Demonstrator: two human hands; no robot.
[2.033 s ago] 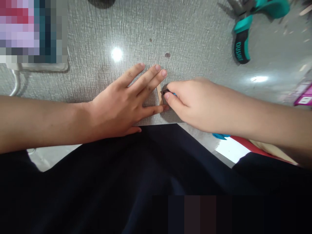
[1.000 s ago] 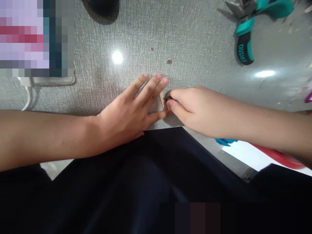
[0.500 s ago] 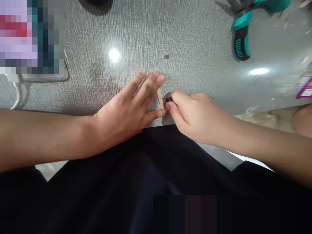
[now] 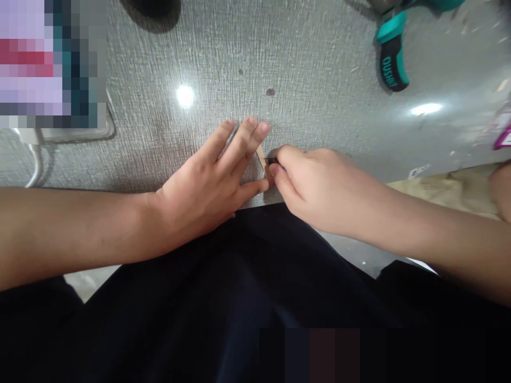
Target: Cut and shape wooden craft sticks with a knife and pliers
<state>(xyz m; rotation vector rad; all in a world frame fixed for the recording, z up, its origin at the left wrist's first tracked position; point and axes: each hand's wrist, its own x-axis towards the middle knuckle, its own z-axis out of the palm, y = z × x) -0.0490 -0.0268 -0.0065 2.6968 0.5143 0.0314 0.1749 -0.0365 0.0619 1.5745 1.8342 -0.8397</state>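
Note:
A thin pale wooden stick (image 4: 261, 154) lies slantwise on the grey textured table near its front edge. My left hand (image 4: 217, 170) holds it down, with the fingers stretched over its far end and the thumb at its near end. In my right hand (image 4: 311, 178), closed in a fist, is a small knife with a dark blade (image 4: 271, 160); its handle is mostly hidden by the fingers. The blade's tip touches or nearly touches the right side of the stick, between my left thumb and fingers.
A tool with teal-and-black handles (image 4: 393, 61) lies at the upper right, amid small pale scraps. A dark round object (image 4: 151, 10) stands at the back. On the left are a blurred-out item and a white cable (image 4: 35, 165). A purple item (image 4: 503, 135) sits at the right edge.
The right hand has shifted slightly left, and the blade is now against or close to the stick. My left hand stays in place. The camera view has tilted a little.

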